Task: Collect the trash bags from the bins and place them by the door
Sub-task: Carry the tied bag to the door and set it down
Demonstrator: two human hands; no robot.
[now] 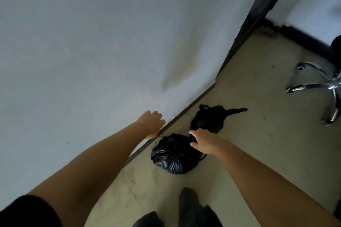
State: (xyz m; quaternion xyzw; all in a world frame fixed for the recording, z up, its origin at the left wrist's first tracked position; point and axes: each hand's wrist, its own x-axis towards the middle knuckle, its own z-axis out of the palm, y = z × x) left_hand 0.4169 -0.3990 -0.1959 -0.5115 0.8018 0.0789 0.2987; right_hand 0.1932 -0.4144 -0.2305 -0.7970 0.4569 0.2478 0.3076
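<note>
Two black trash bags lie on the beige floor beside the white wall. The nearer bag (172, 155) is round and full, tied at the top. The farther bag (208, 120) is smaller and flatter, with loose handles pointing right. My right hand (204, 143) hovers over the gap between the two bags, fingers spread, holding nothing. My left hand (152, 124) reaches toward the wall's dark baseboard, fingers loosely curled and empty. Both hands are blurred by motion.
A white wall (92, 42) fills the left. A dark door frame (258, 14) runs up at the right of it. The chrome base of an office chair (321, 86) stands at the right. My shoes (188, 206) are at the bottom.
</note>
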